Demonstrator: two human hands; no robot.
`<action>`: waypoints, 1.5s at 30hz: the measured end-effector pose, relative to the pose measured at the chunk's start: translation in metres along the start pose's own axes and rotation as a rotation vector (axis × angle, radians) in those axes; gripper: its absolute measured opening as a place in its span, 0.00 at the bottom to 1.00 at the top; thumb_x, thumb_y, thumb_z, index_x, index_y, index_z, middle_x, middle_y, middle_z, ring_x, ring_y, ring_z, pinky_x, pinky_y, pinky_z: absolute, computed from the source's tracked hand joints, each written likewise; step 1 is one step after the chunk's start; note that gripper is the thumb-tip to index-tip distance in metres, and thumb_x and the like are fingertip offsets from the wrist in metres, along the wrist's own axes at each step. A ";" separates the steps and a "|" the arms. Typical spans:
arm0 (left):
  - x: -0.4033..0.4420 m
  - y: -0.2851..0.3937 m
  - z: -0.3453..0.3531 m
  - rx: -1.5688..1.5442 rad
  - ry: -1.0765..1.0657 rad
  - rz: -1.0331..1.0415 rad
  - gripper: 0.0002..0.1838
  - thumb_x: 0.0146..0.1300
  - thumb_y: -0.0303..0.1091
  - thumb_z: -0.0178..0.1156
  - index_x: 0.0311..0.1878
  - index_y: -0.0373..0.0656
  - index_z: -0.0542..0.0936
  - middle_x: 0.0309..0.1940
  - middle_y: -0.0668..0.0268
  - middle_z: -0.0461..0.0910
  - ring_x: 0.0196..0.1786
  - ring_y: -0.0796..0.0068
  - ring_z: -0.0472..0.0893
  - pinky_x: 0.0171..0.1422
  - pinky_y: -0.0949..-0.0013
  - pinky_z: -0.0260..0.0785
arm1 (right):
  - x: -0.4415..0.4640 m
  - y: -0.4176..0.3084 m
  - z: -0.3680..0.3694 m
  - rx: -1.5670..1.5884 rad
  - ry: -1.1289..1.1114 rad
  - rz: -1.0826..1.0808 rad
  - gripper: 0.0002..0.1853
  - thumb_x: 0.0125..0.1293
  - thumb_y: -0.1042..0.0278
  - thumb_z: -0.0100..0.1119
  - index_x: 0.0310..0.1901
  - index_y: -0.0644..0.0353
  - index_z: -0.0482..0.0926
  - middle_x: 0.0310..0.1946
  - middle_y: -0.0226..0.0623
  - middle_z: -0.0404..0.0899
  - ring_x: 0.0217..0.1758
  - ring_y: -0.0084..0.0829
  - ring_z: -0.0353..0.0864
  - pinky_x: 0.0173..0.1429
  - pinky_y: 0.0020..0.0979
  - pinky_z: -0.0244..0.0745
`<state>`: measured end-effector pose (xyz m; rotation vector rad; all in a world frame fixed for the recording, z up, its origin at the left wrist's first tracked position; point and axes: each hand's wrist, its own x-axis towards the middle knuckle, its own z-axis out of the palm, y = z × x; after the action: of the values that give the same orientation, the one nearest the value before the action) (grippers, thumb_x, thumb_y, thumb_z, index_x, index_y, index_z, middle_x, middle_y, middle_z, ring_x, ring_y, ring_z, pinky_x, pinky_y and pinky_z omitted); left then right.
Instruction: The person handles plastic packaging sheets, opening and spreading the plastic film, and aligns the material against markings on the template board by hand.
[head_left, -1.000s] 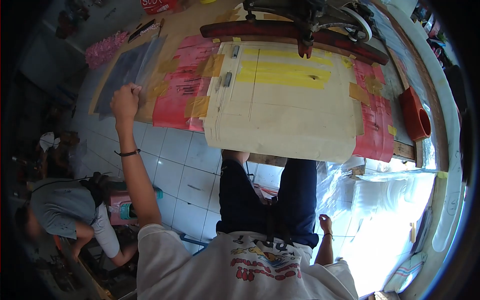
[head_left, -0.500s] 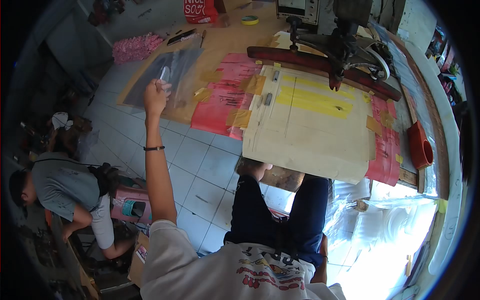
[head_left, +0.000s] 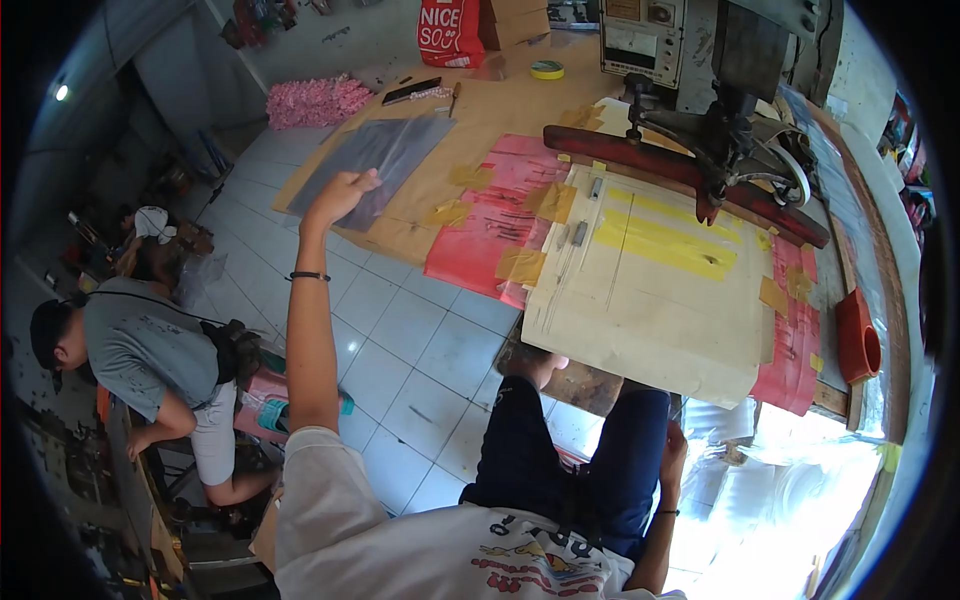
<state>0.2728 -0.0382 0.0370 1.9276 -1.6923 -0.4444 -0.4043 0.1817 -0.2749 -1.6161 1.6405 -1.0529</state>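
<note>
My left hand reaches out over a stack of clear, greyish plastic sheets at the table's left part. Its fingers are bent together at the sheets; whether a sheet is pinched between them is hard to see. My right hand hangs low beside my right thigh, its fingers partly hidden. In front of me lies a cream board with yellow tape strips and small metal pieces. Red sheets, held with brown tape, flank it. A dark red press bar stands over the board's far edge.
A machine box stands behind the press. On the table are a yellow tape roll, a red bag and a pink bundle. An orange holder sits at right. Another person bends over at left.
The view has shifted, so the table appears lower and further right. My left hand has turned, its fingers now pointing right over the sheets. My right hand has come into view beside my thigh.
</note>
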 end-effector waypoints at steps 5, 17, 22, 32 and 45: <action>0.008 0.036 -0.020 0.095 -0.243 -0.270 0.30 0.64 0.55 0.66 0.55 0.35 0.85 0.51 0.52 0.84 0.54 0.59 0.83 0.55 0.62 0.77 | 0.039 -0.093 -0.007 -0.006 0.271 -0.113 0.06 0.70 0.76 0.56 0.44 0.67 0.81 0.35 0.38 0.84 0.32 0.26 0.77 0.38 0.28 0.71; 0.030 0.077 -0.013 0.398 -0.412 -0.322 0.35 0.48 0.53 0.79 0.52 0.33 0.85 0.53 0.47 0.83 0.52 0.55 0.84 0.51 0.57 0.82 | 0.048 -0.152 0.135 0.030 -0.990 -0.414 0.12 0.70 0.63 0.58 0.50 0.57 0.82 0.41 0.45 0.87 0.45 0.45 0.86 0.52 0.39 0.80; 0.040 0.081 -0.010 0.430 -0.441 -0.330 0.32 0.47 0.50 0.81 0.49 0.34 0.87 0.51 0.48 0.84 0.49 0.56 0.85 0.50 0.59 0.83 | 0.064 -0.142 0.121 -0.009 -0.929 -0.335 0.13 0.70 0.61 0.58 0.49 0.57 0.84 0.41 0.46 0.87 0.44 0.46 0.87 0.52 0.41 0.80; 0.052 0.065 -0.015 0.399 -0.496 -0.349 0.26 0.49 0.47 0.81 0.48 0.41 0.88 0.50 0.52 0.84 0.50 0.59 0.85 0.50 0.60 0.83 | 0.067 -0.121 0.115 -0.184 -1.044 -0.208 0.16 0.69 0.62 0.57 0.54 0.60 0.82 0.43 0.45 0.87 0.47 0.44 0.87 0.54 0.38 0.80; 0.054 0.076 -0.014 0.493 -0.493 -0.360 0.30 0.46 0.50 0.82 0.49 0.41 0.87 0.53 0.53 0.84 0.51 0.58 0.86 0.48 0.59 0.83 | 0.067 -0.123 0.111 -0.216 -1.091 -0.144 0.21 0.71 0.54 0.56 0.58 0.59 0.80 0.42 0.44 0.87 0.48 0.46 0.86 0.56 0.40 0.79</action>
<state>0.2280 -0.0941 0.0975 2.6761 -1.8787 -0.7395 -0.2516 0.1088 -0.2177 -1.9330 0.8939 0.0535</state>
